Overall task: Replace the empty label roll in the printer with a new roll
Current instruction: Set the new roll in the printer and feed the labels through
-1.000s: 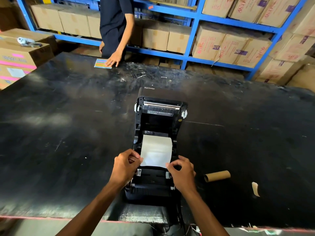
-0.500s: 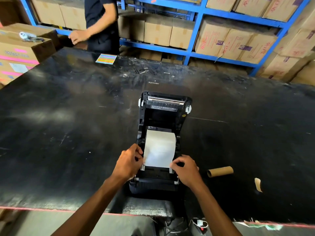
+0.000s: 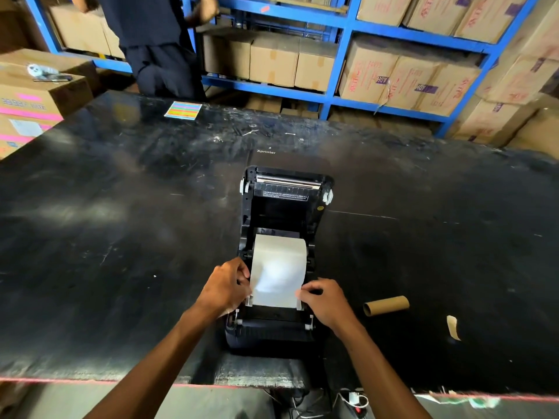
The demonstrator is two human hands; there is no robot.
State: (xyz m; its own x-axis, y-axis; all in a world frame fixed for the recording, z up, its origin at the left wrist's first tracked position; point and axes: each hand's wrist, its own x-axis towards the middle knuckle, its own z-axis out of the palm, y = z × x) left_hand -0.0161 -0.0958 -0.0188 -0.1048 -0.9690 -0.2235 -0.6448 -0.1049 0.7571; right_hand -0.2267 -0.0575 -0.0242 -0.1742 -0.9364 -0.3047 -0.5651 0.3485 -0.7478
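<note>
So the printer (image 3: pixel 281 267) sits lid-open on the black table (image 3: pixel 121 237), new label roll (image 3: pixel 278 267) seated inside with paper pulled forward. Left hand (image 3: pixel 225 288) and right hand (image 3: pixel 325 300) each pinch a paper edge, fingers together. Empty cardboard core (image 3: pixel 386 306) lies off to the right.

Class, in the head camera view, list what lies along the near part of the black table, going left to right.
left hand → label paper in the open printer → right hand → cardboard core → paper scrap
</note>
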